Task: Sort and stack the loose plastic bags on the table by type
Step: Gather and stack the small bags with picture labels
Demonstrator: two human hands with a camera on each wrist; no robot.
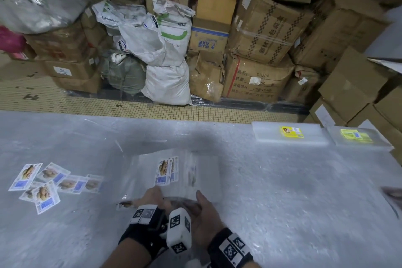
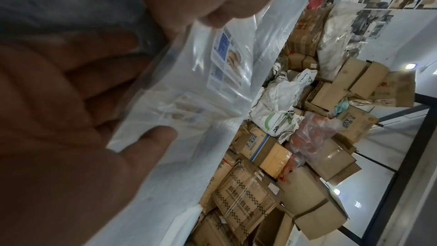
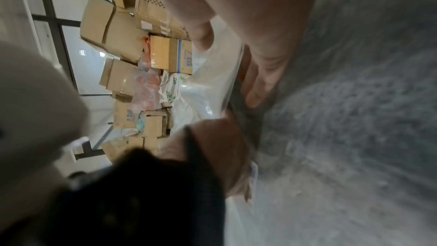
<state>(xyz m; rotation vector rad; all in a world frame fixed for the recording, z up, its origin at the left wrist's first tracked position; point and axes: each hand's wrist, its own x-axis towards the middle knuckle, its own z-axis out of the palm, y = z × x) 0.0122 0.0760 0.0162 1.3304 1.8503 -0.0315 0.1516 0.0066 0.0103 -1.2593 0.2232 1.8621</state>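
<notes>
Both grips, left hand [image 1: 152,199] and right hand [image 1: 203,211], clamped on one clear bag bundle [image 1: 174,173], two stacks [image 1: 290,134] beyond

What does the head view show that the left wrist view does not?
Only the head view: the loose blue-and-white labelled plastic bags scattered to the left, two neat stacks with yellow labels at the table's far right, and the right hand. Only the left wrist view: the left hand's fingers pinching clear plastic. Both: the clear labelled bag bundle and the Blue Axe cardboard box.
</notes>
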